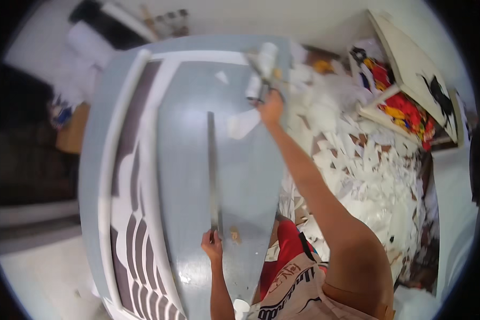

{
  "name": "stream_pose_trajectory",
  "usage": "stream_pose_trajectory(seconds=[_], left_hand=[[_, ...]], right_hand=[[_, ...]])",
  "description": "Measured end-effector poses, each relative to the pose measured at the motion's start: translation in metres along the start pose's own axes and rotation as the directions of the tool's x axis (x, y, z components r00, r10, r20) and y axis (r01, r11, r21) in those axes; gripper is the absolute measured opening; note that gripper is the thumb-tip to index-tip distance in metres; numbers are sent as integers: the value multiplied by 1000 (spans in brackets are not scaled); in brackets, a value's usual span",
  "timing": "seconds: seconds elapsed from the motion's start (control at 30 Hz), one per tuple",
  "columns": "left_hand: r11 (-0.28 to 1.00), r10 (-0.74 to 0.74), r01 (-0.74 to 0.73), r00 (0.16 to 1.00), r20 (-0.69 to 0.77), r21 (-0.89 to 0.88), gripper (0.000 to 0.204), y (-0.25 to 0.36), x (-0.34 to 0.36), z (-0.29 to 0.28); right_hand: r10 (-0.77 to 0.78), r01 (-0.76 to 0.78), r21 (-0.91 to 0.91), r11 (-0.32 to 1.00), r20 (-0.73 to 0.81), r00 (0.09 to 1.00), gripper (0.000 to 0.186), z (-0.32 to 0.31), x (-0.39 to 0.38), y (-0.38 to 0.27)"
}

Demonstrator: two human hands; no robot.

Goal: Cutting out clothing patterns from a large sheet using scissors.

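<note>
My left hand (pixel 212 244) pinches the lower end of a long metal ruler (pixel 213 168) lying along the grey-blue tabletop (pixel 181 160). My right hand (pixel 270 106), at the table's upper right, grips blurred scissors (pixel 260 69) by their dark handles, beside white rolls (pixel 268 53). A loose white paper piece (pixel 240 125) lies just below that hand. Along the table's left side stretches white material cut in curved openwork (pixel 141 250), with a long white roll (pixel 113 149) on it. A small tan scrap (pixel 234 233) is right of my left hand.
Heaped white scraps (pixel 357 202) cover the area right of the table. Cream cabinets (pixel 410 58) hold red, yellow and dark material (pixel 400 112) at upper right. A cardboard box (pixel 72 128) and white material (pixel 85 64) are left of the table. A wall (pixel 224 18) runs behind it.
</note>
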State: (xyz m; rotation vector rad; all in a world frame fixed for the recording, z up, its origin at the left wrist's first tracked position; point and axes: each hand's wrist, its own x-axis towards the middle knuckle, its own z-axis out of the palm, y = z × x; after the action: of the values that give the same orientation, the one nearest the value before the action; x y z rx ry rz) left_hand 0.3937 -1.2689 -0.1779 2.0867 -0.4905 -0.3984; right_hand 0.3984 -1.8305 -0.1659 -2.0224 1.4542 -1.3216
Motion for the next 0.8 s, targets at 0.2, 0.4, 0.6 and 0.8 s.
stream_pose_trajectory(seconds=[0.2, 0.4, 0.6, 0.8], left_hand=[[996, -73, 65, 983, 166, 54, 13, -12, -43, -10], [992, -91, 75, 982, 163, 106, 15, -15, -122, -51], [929, -198, 230, 971, -134, 291, 39, -44, -201, -97], [921, -135, 204, 966, -220, 330, 38, -60, -204, -87]], right_hand=[[9, 1, -125, 992, 85, 996, 32, 25, 42, 25], [-20, 15, 41, 999, 108, 994, 25, -5, 76, 16], [-17, 18, -46, 999, 14, 1000, 26, -5, 61, 26], [-34, 42, -122, 992, 68, 997, 26, 34, 75, 67]])
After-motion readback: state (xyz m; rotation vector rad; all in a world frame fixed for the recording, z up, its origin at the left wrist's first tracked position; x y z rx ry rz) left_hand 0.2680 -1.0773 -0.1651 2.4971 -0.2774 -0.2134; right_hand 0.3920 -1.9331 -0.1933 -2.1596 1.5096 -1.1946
